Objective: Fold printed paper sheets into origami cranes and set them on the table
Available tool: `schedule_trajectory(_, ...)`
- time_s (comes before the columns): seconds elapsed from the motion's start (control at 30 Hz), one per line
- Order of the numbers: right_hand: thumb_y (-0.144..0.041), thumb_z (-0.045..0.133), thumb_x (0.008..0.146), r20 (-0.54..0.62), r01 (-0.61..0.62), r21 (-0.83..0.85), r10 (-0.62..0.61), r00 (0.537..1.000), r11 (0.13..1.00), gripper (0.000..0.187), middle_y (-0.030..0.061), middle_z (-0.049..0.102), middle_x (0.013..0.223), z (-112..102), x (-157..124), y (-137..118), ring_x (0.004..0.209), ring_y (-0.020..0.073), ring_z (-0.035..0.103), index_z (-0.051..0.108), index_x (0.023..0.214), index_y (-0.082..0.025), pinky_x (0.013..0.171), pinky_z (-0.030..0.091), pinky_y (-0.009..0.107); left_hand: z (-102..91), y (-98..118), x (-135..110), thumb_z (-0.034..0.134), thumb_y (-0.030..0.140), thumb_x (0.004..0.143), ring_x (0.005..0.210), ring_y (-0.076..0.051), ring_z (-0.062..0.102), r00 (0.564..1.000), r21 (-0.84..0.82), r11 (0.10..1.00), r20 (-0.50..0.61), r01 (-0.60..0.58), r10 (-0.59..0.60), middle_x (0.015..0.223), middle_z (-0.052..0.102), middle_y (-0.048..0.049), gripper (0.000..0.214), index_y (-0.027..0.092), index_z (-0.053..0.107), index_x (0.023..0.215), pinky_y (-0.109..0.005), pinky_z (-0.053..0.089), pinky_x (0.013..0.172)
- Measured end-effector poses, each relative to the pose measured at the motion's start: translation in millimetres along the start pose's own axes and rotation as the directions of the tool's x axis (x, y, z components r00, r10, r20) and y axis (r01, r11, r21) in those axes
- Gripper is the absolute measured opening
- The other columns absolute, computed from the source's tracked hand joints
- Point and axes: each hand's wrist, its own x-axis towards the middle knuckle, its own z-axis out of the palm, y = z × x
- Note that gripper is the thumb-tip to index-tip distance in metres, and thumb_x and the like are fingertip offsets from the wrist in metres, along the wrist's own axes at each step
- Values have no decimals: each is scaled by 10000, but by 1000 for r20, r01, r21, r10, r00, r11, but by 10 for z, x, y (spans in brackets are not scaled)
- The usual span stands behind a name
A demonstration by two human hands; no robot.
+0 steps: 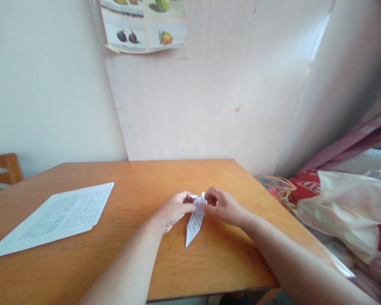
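Between my hands is a folded piece of printed paper, white with dark text, its long pointed end directed toward me. Small folded flaps stand up at its far end. My left hand pinches the far part from the left, thumb on top. From the right, my right hand grips the same far end with thumb and curled fingers. The fingertips partly hide the folds there. Both hands are just over the wooden table; whether the paper touches the tabletop I cannot tell.
Printed sheets lie on the table at the left. A wooden chair stands beyond the left edge. Plastic bags are heaped off the right edge. A poster with fruit pictures hangs on the wall behind.
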Motion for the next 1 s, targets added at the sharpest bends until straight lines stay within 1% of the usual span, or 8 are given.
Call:
schedule_trajectory(0.13, -276, 680, 810, -15, 31, 31, -31, 999, 999, 127, -25, 578, 712, 11, 0, 32, 635, 122, 508, 596, 829, -184, 587, 377, 240, 25, -10, 9, 674, 141, 697, 771, -149, 572, 1000, -37, 999, -2, -2, 2, 814, 652, 2, 194, 158, 623, 883, -280, 406, 754)
schedule_trajectory(0.27, -261, 637, 839, -35, 59, 10, -58, 998, 998, 84, -14, 607, 719, 22, -1, 47, 638, 126, 512, 639, 836, -177, 602, 394, 244, 43, -18, 22, 688, 180, 706, 660, -117, 515, 1000, -71, 997, -6, -10, 10, 728, 606, 20, 153, 159, 603, 831, -255, 362, 643)
schedule_trajectory(0.4, -219, 599, 842, -59, 71, -16, -71, 996, 997, 73, -5, 643, 733, 35, 11, 61, 647, 131, 540, 659, 832, -178, 608, 403, 240, 37, -33, 40, 714, 235, 702, 621, -111, 483, 1000, -49, 999, -24, -16, 15, 692, 586, 24, 171, 164, 592, 798, -252, 328, 594)
schedule_trajectory(0.6, -212, 569, 850, -84, 83, -98, -91, 992, 992, 110, -14, 622, 696, 44, 24, 63, 626, 125, 529, 634, 766, -180, 585, 384, 233, 22, -60, 59, 771, 320, 692, 661, -132, 516, 999, -24, 1000, -36, -14, 14, 720, 625, -1, 253, 159, 607, 797, -264, 344, 617)
schedule_trajectory(0.73, -203, 562, 851, -100, 88, -123, -101, 990, 988, 128, -21, 597, 671, 42, 16, 35, 617, 122, 519, 600, 730, -184, 571, 363, 230, 24, -77, 63, 768, 338, 715, 677, -138, 527, 999, -9, 1000, -41, -12, 11, 739, 638, -8, 258, 154, 622, 822, -269, 358, 635)
schedule_trajectory(0.83, -212, 572, 852, -82, 61, -97, -69, 994, 993, 97, -13, 618, 701, 30, 11, 11, 638, 127, 533, 618, 771, -183, 586, 374, 231, 29, -90, 72, 743, 338, 743, 693, -142, 541, 998, 6, 1000, -56, -24, 24, 765, 652, -12, 241, 153, 627, 844, -271, 374, 655)
schedule_trajectory(0.93, -224, 592, 850, -34, 29, -62, -31, 999, 998, 68, -9, 628, 731, 10, 11, 11, 649, 128, 530, 644, 856, -180, 590, 377, 229, 36, -95, 79, 721, 325, 762, 718, -149, 561, 994, 44, 998, -91, -49, 53, 804, 674, -19, 215, 155, 633, 860, -275, 398, 690)
schedule_trajectory(1.0, -229, 613, 842, -2, 18, -68, -18, 1000, 998, 78, -10, 623, 741, 6, 14, 34, 650, 126, 525, 644, 892, -177, 583, 368, 225, 39, -93, 79, 711, 299, 763, 742, -157, 579, 992, 66, 996, -106, -57, 63, 819, 680, -17, 190, 159, 637, 868, -282, 420, 724)
